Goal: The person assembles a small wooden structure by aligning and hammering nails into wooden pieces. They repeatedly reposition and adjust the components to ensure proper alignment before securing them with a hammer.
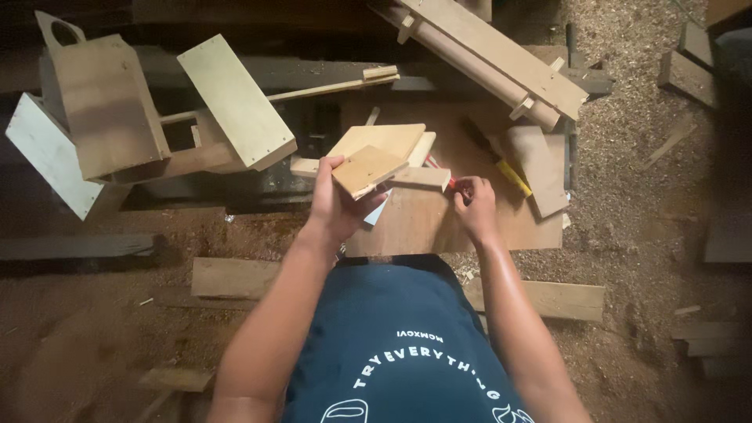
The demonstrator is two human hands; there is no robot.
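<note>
Offcuts crowd the brown board; left hand grips a small plywood square, right hand pinches something red.

wood block on board, box left

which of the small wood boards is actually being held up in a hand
The small square plywood piece gripped by the left hand; the other boards lie on the workbench.

We observed both forearms bare and extended forward from the torso, elbows bent. The left hand was raised with palm up and fingers curled in a grip. The right hand sat lower, its fingertips pinched together, knuckles facing upward.
</note>
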